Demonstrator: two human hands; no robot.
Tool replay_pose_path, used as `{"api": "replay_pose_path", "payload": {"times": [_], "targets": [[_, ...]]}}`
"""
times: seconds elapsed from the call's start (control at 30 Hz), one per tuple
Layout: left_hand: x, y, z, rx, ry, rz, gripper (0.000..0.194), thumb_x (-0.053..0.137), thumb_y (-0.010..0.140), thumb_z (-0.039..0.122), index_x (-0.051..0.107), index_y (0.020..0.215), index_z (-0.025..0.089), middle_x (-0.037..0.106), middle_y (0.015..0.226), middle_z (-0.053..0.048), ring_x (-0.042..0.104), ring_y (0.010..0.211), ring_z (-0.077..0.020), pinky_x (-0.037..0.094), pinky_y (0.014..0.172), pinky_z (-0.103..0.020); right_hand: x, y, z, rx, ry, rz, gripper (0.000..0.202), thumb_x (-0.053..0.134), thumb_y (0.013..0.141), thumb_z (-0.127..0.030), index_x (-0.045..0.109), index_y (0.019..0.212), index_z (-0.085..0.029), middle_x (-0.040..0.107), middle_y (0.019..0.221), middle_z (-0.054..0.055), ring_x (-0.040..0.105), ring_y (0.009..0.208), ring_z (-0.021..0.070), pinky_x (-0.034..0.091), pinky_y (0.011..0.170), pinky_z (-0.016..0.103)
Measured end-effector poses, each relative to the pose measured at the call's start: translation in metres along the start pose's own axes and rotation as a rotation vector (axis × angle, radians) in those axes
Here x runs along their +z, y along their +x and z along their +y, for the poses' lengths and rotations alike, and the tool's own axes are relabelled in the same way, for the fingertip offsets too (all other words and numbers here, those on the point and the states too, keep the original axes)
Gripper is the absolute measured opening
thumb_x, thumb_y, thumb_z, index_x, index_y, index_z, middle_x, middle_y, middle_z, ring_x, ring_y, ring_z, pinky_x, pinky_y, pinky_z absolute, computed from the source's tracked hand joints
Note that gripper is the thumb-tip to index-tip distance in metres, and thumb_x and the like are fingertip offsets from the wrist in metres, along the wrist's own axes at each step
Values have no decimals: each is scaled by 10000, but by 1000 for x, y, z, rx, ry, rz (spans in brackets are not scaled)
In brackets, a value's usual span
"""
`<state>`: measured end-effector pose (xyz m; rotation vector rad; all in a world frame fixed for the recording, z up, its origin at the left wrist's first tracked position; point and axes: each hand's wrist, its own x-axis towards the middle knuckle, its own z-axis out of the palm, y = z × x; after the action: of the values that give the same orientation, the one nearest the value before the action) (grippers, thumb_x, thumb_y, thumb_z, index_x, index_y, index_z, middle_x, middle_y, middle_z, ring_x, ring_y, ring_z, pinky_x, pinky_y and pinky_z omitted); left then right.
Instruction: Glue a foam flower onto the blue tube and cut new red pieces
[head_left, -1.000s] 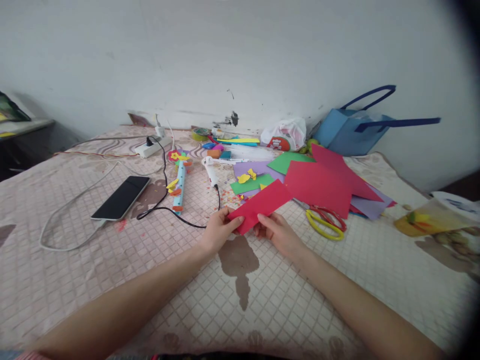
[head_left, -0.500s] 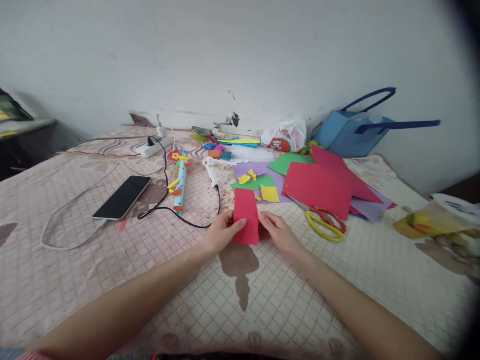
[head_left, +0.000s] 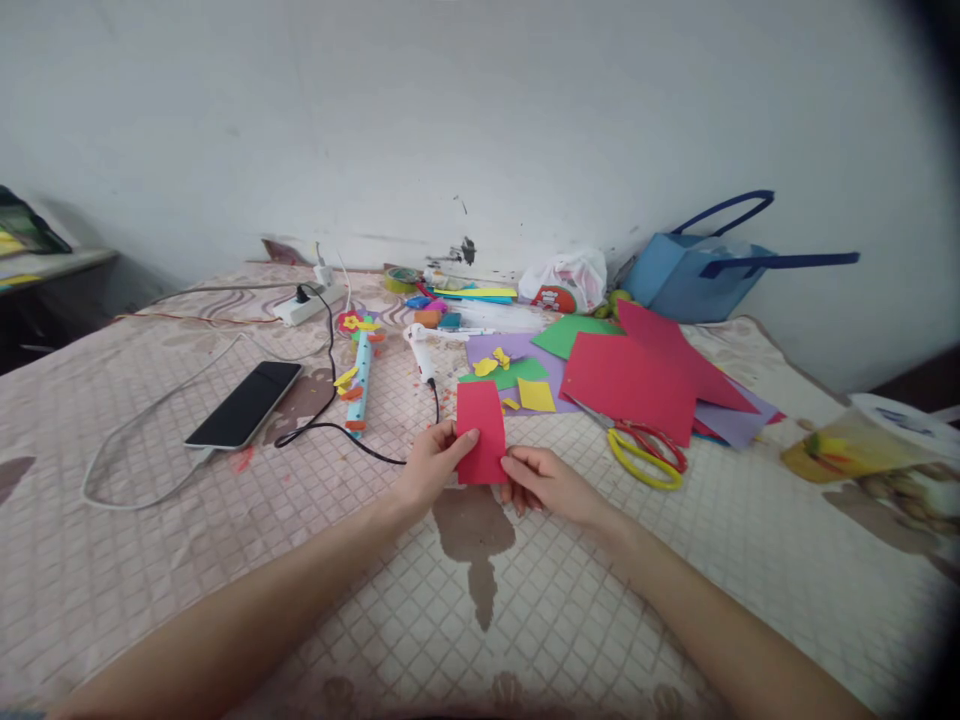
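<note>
Paper (head_left: pixel 481 408), red, between left hand (head_left: pixel 433 466) and right hand (head_left: pixel 546 482).

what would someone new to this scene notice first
Probably the small red piece at the centre, with the left hand gripping its left side and the right hand at its lower right corner. Next, the big red sheets to the right, with yellow-and-red-handled scissors just in front of them. Behind those, the blue bag with dark blue handles stands near the wall.
</note>
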<state>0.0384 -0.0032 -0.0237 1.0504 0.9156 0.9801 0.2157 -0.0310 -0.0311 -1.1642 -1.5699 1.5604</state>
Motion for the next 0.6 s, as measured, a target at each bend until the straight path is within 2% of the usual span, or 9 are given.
{"api": "replay_pose_path", "payload": {"times": [0.1,0.13,0.3,0.5,0.6], "targets": [[-1,1,0,-9,14,18,315,665,704,428,587,759,128,603,667,-6,516,582,-93,384,534,-201,-1,-1,-1,-16,35,30,484,301,897,-557,526,756,-153,607,651,27,518,440,67,297,351,167],[-1,1,-1,-9,22,22,316,664,704,430,582,746,128,595,654,-2,512,575,-92,380,531,-201,-1,-2,-1,-20,40,30,483,308,893,-562,528,762,-152,607,656,28,521,447,68,300,352,166],[-1,0,-1,-1,27,22,309,670,700,421,551,691,135,588,637,3,520,574,-93,382,537,-203,-1,-2,-1,0,-22,-1,309,571,805,-461,504,753,-163,607,671,0,509,457,59,323,371,162],[0,-2,3,-1,-10,-43,302,673,704,407,607,818,136,661,783,-42,587,671,-135,443,613,-237,-6,-2,2,14,-38,-8,287,547,822,-434,509,736,-162,609,650,0,507,459,61,317,380,170],[0,-2,3,-10,12,-72,311,673,705,403,626,839,127,673,785,-53,587,650,-136,440,591,-234,-6,-2,1,23,-47,-41,313,547,814,-465,511,745,-161,609,668,7,510,465,65,314,380,176]]}}
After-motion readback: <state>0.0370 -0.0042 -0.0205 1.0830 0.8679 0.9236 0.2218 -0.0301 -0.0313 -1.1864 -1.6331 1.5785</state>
